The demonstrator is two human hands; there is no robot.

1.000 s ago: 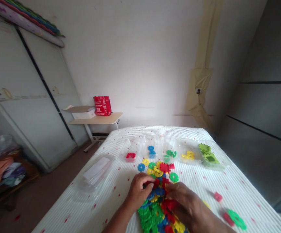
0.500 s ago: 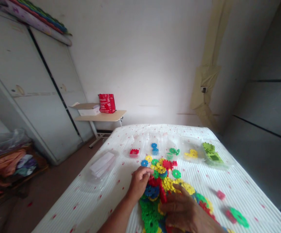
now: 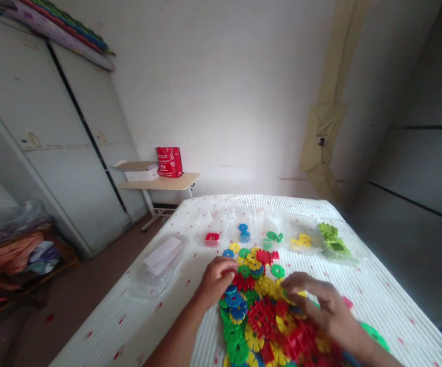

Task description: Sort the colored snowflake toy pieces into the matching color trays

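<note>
A pile of snowflake-shaped plastic building discs [image 3: 238, 349] in red, yellow, green and blue covers the near middle of the table. At its left edge, my left hand [image 3: 215, 280] has its fingers curled toward the thumb, with a bit of a red plastic piece [image 3: 228, 272] showing between them. My right hand [image 3: 330, 306] is over the pile's right side, fingers apart and tips near the yellow discs [image 3: 268, 288]. Square red pieces [image 3: 261, 317] lie uncovered in the middle. A loose green disc [image 3: 375, 334] is partly hidden behind my right forearm.
Along the back stand clear containers with red pieces [image 3: 212, 238], blue discs [image 3: 244, 234], green discs [image 3: 273, 237], yellow discs [image 3: 301, 240] and light-green square pieces [image 3: 331, 237]. Left lies a clear tray with white paper [image 3: 163, 255]. A side table [image 3: 175, 182] carries a red bag [image 3: 169, 162].
My right hand has moved right, off the middle of the pile, uncovering red and yellow pieces. My left hand has shifted slightly up and left.
</note>
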